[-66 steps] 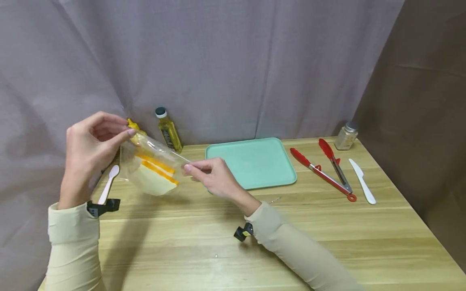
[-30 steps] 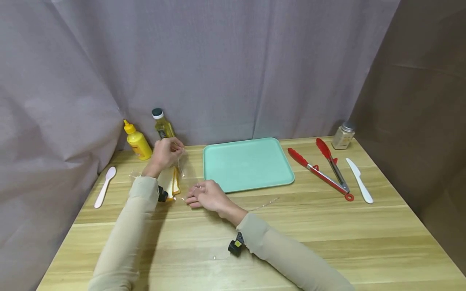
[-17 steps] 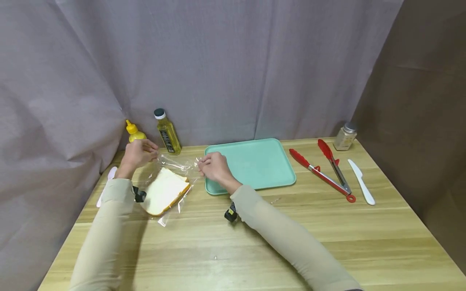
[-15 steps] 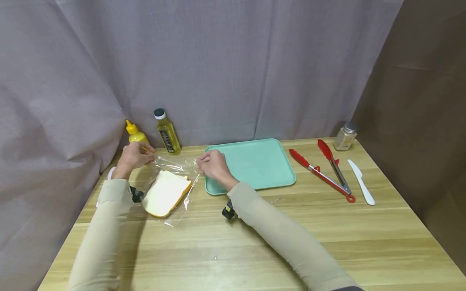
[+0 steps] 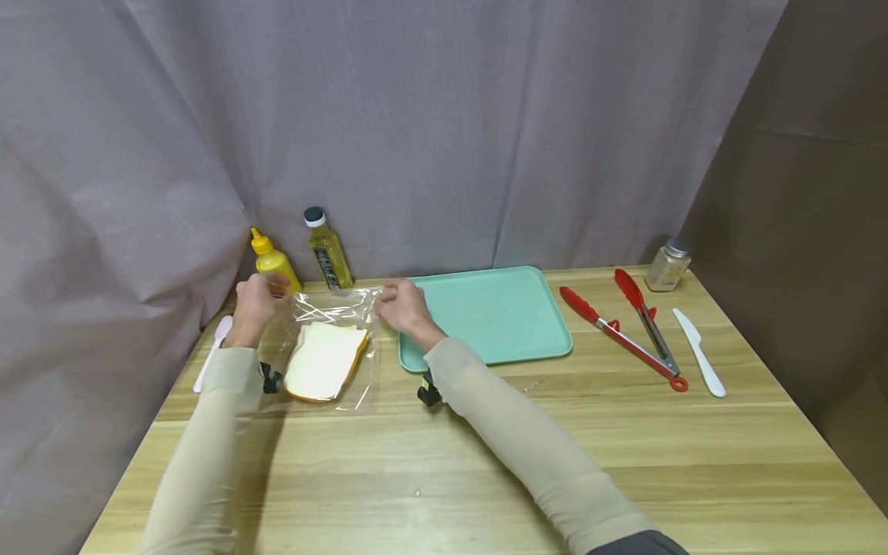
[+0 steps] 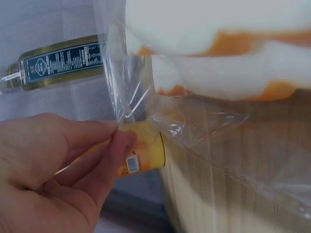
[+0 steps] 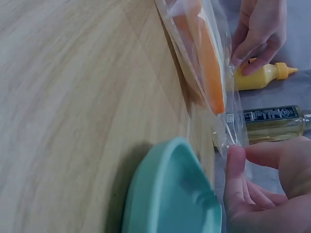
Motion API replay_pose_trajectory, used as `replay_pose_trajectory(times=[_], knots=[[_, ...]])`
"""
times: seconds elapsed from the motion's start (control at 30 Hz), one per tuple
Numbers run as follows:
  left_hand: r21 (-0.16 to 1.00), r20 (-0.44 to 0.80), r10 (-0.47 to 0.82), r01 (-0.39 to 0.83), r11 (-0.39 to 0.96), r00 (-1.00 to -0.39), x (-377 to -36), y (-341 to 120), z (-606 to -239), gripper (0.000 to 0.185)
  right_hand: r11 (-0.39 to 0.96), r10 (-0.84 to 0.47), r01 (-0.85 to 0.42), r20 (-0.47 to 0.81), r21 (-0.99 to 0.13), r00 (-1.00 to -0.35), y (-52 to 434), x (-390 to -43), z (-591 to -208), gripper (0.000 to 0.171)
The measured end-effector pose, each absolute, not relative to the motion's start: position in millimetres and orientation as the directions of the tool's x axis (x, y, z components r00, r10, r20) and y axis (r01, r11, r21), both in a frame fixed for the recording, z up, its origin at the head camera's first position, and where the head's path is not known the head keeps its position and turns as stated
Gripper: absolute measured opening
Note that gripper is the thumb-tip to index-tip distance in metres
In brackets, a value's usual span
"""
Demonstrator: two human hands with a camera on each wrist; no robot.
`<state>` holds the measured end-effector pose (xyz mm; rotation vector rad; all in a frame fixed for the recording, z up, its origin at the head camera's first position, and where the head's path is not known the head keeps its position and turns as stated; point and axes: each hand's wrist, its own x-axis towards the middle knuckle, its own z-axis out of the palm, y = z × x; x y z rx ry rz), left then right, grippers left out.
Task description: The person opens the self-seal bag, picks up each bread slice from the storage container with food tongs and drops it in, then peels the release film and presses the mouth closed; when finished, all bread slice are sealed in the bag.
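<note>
Slices of white bread (image 5: 324,361) with orange-brown crust lie inside a clear plastic bag (image 5: 338,310) at the left of the table. My left hand (image 5: 257,308) pinches the bag's far left corner between thumb and fingertips, in front of a yellow squeeze bottle (image 5: 277,267). At the far right corner, my right hand (image 5: 406,307) pinches the film beside the green tray (image 5: 496,316). The left wrist view shows the film (image 6: 127,92) gathered at the fingertips, with two bread slices (image 6: 218,73) behind it. In the right wrist view the bag stretches between both hands.
An oil bottle (image 5: 331,254) stands behind the bag, and a pale plastic spoon (image 5: 213,351) lies to its left. On the right are red-tipped tongs (image 5: 627,347), a white plastic knife (image 5: 699,354) and a seasoning jar (image 5: 668,266). A curtain (image 5: 444,139) closes the back.
The bag of bread was held up at the left, then came down to the table. Both hands now hold its far corners, and the film between them is spread flatter than half a second ago.
</note>
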<state>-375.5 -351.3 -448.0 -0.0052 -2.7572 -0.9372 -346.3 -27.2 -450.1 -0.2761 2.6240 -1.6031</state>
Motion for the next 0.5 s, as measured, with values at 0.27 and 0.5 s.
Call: replay_pose_trajectory(times=[0.27, 0.5], knots=[[0.479, 0.296, -0.078, 0.078, 0.874, -0.952, -330, -304, -401, 0.027, 0.325, -0.228, -0.112, 0.037, -0.939, -0.973, -12, -340, -448, 0.055], [0.488, 0.411, 0.035, 0.252, 0.835, -0.911, -317, -253, -387, 0.017, 0.233, -0.268, -0.253, 0.188, -0.939, -0.945, 33, -332, -435, 0.025]])
